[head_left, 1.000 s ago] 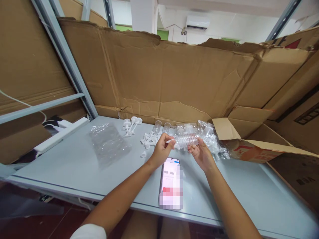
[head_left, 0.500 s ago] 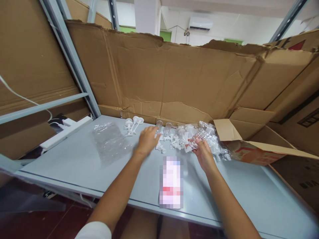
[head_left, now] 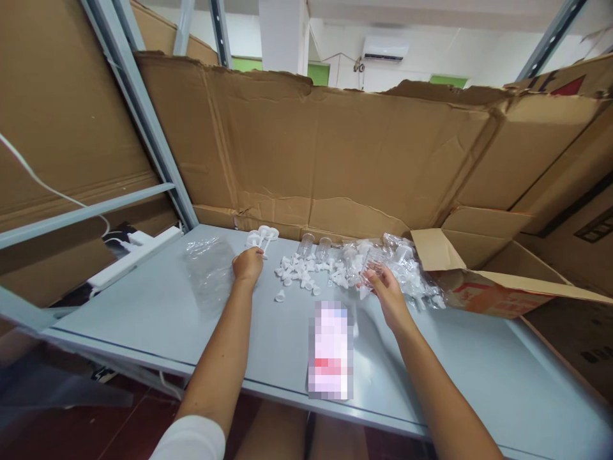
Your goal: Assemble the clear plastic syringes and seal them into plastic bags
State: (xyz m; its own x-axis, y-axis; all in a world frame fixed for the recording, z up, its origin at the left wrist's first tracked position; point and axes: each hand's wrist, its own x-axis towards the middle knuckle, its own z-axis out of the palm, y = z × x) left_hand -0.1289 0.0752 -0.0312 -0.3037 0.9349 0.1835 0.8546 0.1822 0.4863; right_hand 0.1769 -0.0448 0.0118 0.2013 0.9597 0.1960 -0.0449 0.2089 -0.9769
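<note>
Grey tabletop point(head_left: 143, 313) before torn cardboard point(head_left: 335, 147): right hand point(head_left: 391, 297) grasps a clear tube point(head_left: 376, 267) beside the bagged parts point(head_left: 405, 251), left hand point(head_left: 248, 265) is at the rear white plungers point(head_left: 271, 234), grip undeterminable, and numerous small white caps point(head_left: 299, 271) lying loose suggest much remains.

Small pieces point(head_left: 299, 271) of smooth plastic with a low sheen lie left of the open carton point(head_left: 502, 298), itself plain matt cardboard with a printed side. Crinkled, glossy plastic film point(head_left: 400, 252) glints just beside the carton; farther left are transparent plastic cups point(head_left: 306, 246) and a thin, shiny plastic sheet point(head_left: 205, 271). The surface point(head_left: 143, 319) left of the carton looks smooth and faintly reflective. Behind the carton, a matt cardboard panel point(head_left: 335, 147) shows creases and a rough, torn edge.
</note>
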